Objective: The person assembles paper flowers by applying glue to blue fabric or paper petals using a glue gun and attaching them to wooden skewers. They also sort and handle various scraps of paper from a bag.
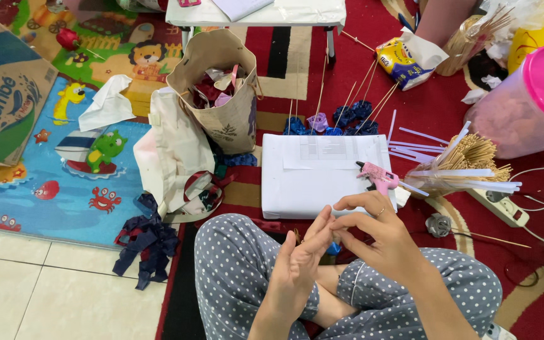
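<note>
Crossed legs in grey dotted trousers (pixel 234 264) are seen nearest the camera, cut off by the lower edge. Above the lap, the left hand (pixel 300 258) is raised with its fingers extended upward and its palm turned toward the right hand (pixel 373 233). The right hand is curled, its fingertips brought against the tips of the left fingers. A small blue piece (pixel 333 248) is visible just below the meeting fingers; only a sliver is shown, so its shape cannot be determined, nor can it be told which hand, if either, is pinching it.

A white flat box (pixel 310 182) is placed on the red carpet directly ahead of the knees, with a printed sheet laid on top. A pink glue gun (pixel 378 176) is rested on the box's right edge, just beyond the right hand. To its right, a bundle of thin wooden sticks (pixel 473 154) is laid beside white paper strips. Blue and purple fabric roses on sticks (pixel 341 119) are lined up behind the box. A beige paper bag (pixel 228 119), filled with scraps that are hard to identify, is stood upright at the box's left rear corner. Dark blue ribbon scraps (pixel 146 242) are heaped on the floor to the left. A pink-lidded container (pixel 524 107) is cut off at the right edge.
</note>
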